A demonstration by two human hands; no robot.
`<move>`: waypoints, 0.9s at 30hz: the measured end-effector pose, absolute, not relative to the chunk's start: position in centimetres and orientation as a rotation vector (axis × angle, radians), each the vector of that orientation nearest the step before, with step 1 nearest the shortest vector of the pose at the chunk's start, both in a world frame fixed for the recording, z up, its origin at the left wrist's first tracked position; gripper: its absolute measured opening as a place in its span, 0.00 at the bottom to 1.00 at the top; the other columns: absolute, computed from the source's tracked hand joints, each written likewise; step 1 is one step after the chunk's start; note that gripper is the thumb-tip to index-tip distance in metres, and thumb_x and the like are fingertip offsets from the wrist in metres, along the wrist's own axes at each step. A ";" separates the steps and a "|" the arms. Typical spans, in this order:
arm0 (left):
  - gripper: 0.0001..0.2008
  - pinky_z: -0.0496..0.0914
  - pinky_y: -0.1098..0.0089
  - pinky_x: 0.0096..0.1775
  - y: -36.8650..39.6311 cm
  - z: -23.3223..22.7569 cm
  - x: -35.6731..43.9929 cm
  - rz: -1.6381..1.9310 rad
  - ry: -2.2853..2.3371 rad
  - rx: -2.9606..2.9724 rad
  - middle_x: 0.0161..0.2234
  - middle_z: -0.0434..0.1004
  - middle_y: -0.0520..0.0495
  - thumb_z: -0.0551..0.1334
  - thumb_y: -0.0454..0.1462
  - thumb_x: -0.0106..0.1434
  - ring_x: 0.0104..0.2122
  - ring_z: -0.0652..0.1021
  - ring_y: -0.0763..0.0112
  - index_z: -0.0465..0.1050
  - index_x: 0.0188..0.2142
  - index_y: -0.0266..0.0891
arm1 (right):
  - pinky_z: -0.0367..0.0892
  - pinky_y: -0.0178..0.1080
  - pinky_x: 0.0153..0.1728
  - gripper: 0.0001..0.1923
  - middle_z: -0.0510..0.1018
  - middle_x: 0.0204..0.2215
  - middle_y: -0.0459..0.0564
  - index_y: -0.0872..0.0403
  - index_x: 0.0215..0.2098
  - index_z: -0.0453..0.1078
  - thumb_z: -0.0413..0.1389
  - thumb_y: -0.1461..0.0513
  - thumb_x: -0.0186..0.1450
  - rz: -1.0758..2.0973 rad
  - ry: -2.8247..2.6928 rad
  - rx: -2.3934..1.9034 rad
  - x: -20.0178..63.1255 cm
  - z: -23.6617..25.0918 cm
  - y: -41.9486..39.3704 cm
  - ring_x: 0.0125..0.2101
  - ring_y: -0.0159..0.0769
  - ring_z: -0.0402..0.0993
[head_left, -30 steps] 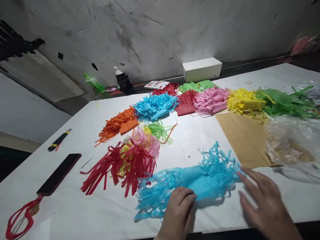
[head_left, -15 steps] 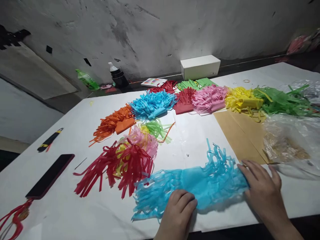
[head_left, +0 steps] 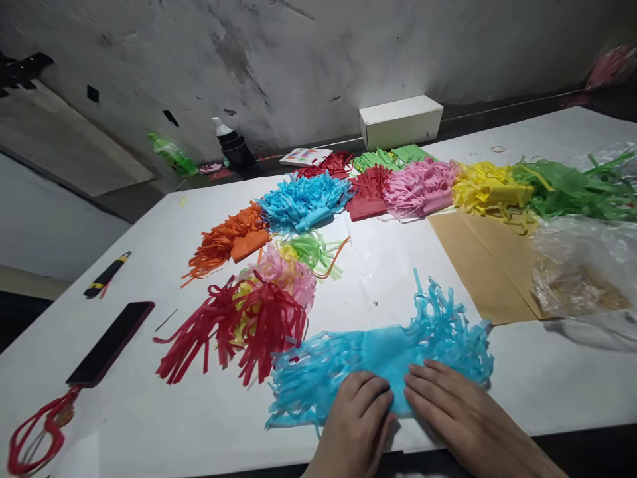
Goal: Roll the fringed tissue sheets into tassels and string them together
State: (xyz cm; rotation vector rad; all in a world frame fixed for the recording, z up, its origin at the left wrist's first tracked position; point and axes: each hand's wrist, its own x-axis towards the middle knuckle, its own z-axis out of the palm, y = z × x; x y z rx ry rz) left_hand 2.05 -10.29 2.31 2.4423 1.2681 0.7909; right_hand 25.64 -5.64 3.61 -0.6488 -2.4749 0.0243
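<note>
A light-blue tissue paper sheet [head_left: 385, 348], cut into fringe at both ends with an uncut band in the middle, lies spread near the table's front edge. My left hand [head_left: 361, 408] is closed at the near edge of that band, its fingers curled over the paper and the thumb low beside them. Fingers stretched and together, my right hand [head_left: 448, 401] rests flat on the paper just right of the band. Left of the sheet lie red tissue tassels [head_left: 269, 318], partly over pink and yellow ones.
Behind are folded fringed bundles: orange [head_left: 251, 245], blue [head_left: 308, 202], pink [head_left: 423, 189], yellow [head_left: 492, 189] and green [head_left: 572, 189]. Brown paper [head_left: 478, 265] and a clear plastic bag [head_left: 587, 265] lie right. A phone [head_left: 112, 345] and a cutter [head_left: 107, 275] are left; a white box [head_left: 398, 126] stands behind.
My right hand has moved left from the fringe's right end onto the paper beside the middle band. My left hand stays at the near edge. The view has shifted slightly.
</note>
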 end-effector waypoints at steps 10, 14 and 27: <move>0.12 0.70 0.54 0.48 -11.1 1.7 1.5 0.849 1.445 2.345 0.44 0.80 0.41 0.53 0.29 0.71 0.44 0.77 0.57 0.69 0.51 0.38 | 0.66 0.42 0.53 0.15 0.83 0.42 0.51 0.55 0.46 0.73 0.44 0.67 0.76 0.276 -2.366 -0.800 24.6 2.7 -5.1 0.44 0.37 0.77; 0.12 0.70 0.57 0.41 -10.5 1.1 2.1 0.854 1.585 2.236 0.37 0.79 0.44 0.49 0.29 0.72 0.38 0.77 0.58 0.69 0.44 0.41 | 0.62 0.44 0.54 0.18 0.82 0.38 0.50 0.56 0.47 0.73 0.41 0.67 0.77 0.154 -2.366 -0.815 24.4 2.4 -4.7 0.47 0.40 0.75; 0.09 0.67 0.66 0.29 -3.4 5.3 3.8 -0.098 1.987 1.936 0.40 0.82 0.45 0.54 0.33 0.74 0.36 0.84 0.57 0.73 0.44 0.39 | 0.58 0.44 0.28 0.16 0.70 0.19 0.48 0.57 0.37 0.73 0.45 0.63 0.76 -0.103 -2.322 -1.295 21.5 1.6 -0.5 0.21 0.42 0.67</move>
